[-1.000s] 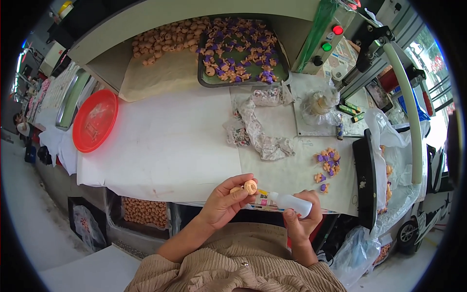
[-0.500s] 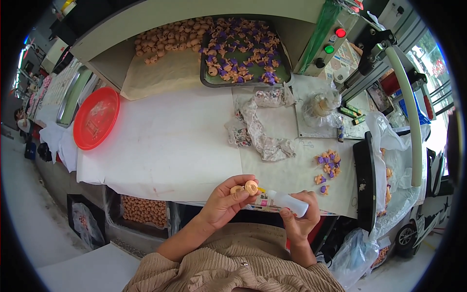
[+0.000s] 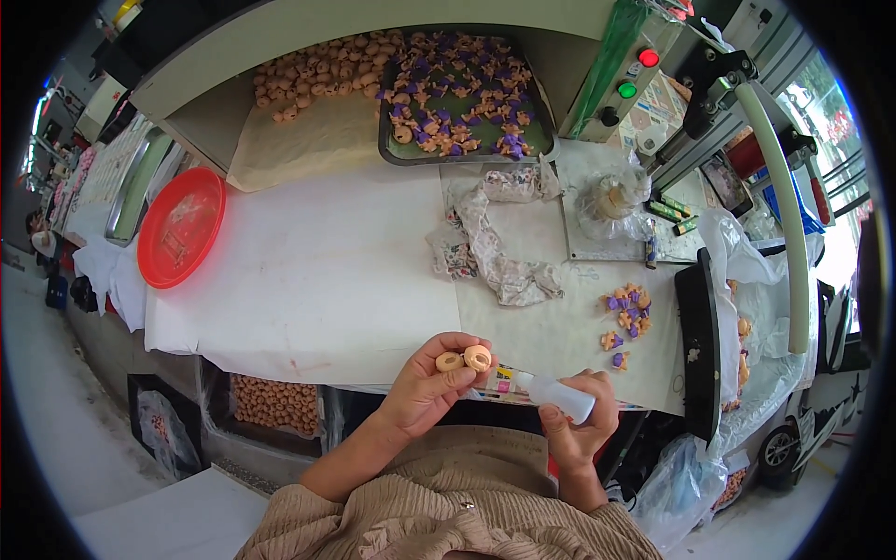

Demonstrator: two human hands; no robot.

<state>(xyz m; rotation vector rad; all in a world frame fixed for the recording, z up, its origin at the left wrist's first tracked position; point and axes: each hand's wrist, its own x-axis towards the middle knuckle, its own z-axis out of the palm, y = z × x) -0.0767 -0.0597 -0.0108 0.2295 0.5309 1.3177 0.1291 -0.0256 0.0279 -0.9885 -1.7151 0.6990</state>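
Near the table's front edge, my left hand [image 3: 422,394] pinches two small peach-coloured doll heads [image 3: 478,358] side by side between thumb and fingers. Their round openings face up. To the right, my right hand [image 3: 585,427] is wrapped around a translucent white squeeze bottle [image 3: 562,401], tilted with its narrow end toward the heads but apart from them. Beyond that hand, a small cluster of doll bodies in purple clothes [image 3: 630,313] lies on the table paper.
A black tray [image 3: 551,154] of purple-clad doll bodies stands at the back beside piled heads [image 3: 327,70]. A red round tray [image 3: 182,229] is at left, crumpled patterned cloth [image 3: 485,238] in the middle. At right are a black bin [image 3: 695,355] and a machine's long pale lever [image 3: 784,205].
The bottle's tip has drawn back to the right, away from the doll heads. My left hand has turned slightly, so both heads' openings show more.
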